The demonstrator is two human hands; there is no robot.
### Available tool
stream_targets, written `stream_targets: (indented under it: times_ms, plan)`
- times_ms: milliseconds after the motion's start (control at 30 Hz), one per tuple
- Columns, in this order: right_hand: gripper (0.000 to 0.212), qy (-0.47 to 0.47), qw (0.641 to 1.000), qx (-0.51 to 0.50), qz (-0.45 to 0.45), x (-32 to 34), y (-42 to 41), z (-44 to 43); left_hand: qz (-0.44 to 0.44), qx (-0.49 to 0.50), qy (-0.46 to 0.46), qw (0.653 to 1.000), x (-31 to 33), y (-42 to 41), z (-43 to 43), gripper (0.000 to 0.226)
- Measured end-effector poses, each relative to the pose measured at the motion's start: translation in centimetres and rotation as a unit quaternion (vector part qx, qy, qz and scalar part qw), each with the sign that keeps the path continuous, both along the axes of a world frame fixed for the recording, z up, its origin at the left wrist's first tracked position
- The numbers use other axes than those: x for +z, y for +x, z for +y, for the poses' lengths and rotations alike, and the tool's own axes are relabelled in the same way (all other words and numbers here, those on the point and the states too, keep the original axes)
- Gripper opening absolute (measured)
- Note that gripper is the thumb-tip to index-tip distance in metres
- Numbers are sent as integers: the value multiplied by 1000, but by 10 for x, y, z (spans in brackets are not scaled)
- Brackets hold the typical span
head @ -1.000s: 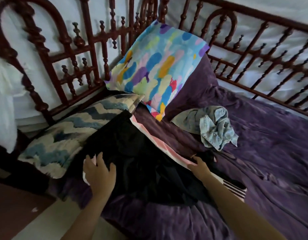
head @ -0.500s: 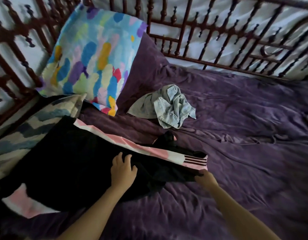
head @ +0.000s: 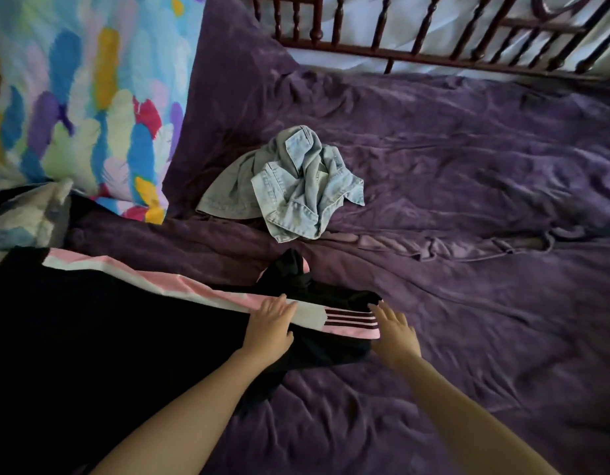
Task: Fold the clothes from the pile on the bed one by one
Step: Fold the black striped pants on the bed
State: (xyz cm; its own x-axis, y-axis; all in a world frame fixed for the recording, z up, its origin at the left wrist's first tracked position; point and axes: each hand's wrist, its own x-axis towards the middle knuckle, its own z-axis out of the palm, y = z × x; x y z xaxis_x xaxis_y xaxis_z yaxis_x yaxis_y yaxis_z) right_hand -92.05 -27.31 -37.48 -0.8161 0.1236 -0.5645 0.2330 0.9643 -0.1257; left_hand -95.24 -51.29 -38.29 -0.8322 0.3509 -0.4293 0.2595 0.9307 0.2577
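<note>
**Both hands close in on striped end of black garment**

Head view: The person's left hand (head: pixel 269 329) now lies flat across the pink-and-white band (head: pixel 200 293) of the black garment (head: pixel 125 337), fingers straight and pressing the cloth down onto the bed (head: pixel 468 286). A second ago it sat at the garment's near left edge, and half a second ago on the plain black cloth. The right hand (head: pixel 396 332) has moved up from the lower corner of the striped end. It now rests there with fingers spread, the tips touching the black fold just above the dark stripes. The grip of each hand is wide, with no cloth pinched or lifted. The hands are near each other, with the striped patch between them.

The black garment lies spread along the near left of the bed, its far left running out of frame. A bunched black lump sits just behind the band, close to the fingertips. A crumpled denim garment (head: pixel 290 186) lies farther back, apart from it, beside the lower corner of the colourful pillow (head: pixel 84 97). The view has swung right since a second ago. The headboard is out of sight and the side rail (head: pixel 434 53) crosses the top.

This looks like smoothing ahead of a fold, not the fold itself. The bunched end probably needs flattening first, and the denim piece is still unfolded.
</note>
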Motion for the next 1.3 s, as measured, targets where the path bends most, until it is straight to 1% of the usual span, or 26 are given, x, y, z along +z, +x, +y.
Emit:
stream_targets:
  times_ms: [67, 133, 200, 233, 300, 367, 400, 500, 567, 600, 667, 700, 733, 800, 867, 933, 1000, 1067, 1100, 1167, 1233, 1267, 1300]
  plan:
    - [76, 8, 998, 60, -17, -12, -11, 3, -27, -36, -40, 998, -10, -9, 8, 67]
    - [75, 16, 995, 96, -36, -21, -18, 6, -60, -49, -75, 994, -19, -17, 11, 73]
    - [67, 52, 990, 127, -36, -30, -17, 8, -81, -60, -113, 988, -27, -20, 8, 73]
    - [59, 72, 987, 143, -27, -34, -15, 8, -83, -67, -130, 986, -30, -20, 5, 69]
    - [41, 94, 983, 158, -12, -38, -10, 6, -75, -78, -149, 983, -35, -16, -2, 54]
    - [31, 98, 982, 163, 0, -37, -3, 5, -63, -74, -144, 985, -35, -11, -9, 35]
    - [29, 102, 981, 165, 6, -35, 1, 6, -54, -69, -136, 987, -33, -10, -13, 29]
    - [29, 94, 984, 146, 32, -24, 16, 14, -8, -56, -76, 996, -23, -8, -23, 27]
    - [28, 67, 987, 128, 70, -8, 23, 18, 30, -26, 4, 999, -9, -7, -28, 24]
    - [25, 40, 984, 131, 111, 3, 27, 18, 51, -11, 56, 997, -1, -5, -30, 21]
    - [21, -4, 966, 144, 213, 26, 34, 15, 91, 6, 143, 985, 18, -2, -34, 13]
    - [22, -5, 956, 141, 257, 36, 38, 14, 103, 11, 168, 980, 29, 0, -37, 10]
    - [22, -22, 955, 122, 271, 45, 41, 13, 111, 17, 186, 976, 39, 2, -40, 9]
    - [22, -84, 968, 49, 232, 61, 41, 16, 121, 33, 217, 968, 54, 2, -45, 13]
    - [28, -123, 983, -23, 135, 74, 42, 21, 137, 38, 239, 960, 67, 2, -49, 21]
    - [36, -151, 983, -57, 84, 80, 46, 26, 140, 38, 254, 956, 78, -2, -49, 16]
    - [33, -188, 976, -97, 48, 81, 51, 29, 143, 48, 289, 945, 87, -8, -47, 14]
    - [24, -195, 976, -100, -12, 79, 57, 33, 153, 55, 311, 936, 92, -16, -46, 17]
    - [25, -199, 975, -89, -43, 78, 61, 34, 156, 55, 308, 937, 94, -20, -46, 19]
    - [38, -192, 974, -71, -96, 72, 68, 41, 145, 54, 294, 943, 93, -25, -48, 18]
    - [38, -183, 974, -87, -104, 68, 68, 50, 144, 47, 285, 947, 92, -30, -49, 19]
    - [35, -175, 973, -117, -89, 70, 63, 55, 153, 43, 282, 946, 93, -32, -50, 18]
    - [38, -167, 974, -146, -53, 73, 52, 60, 166, 42, 281, 944, 95, -37, -49, 18]
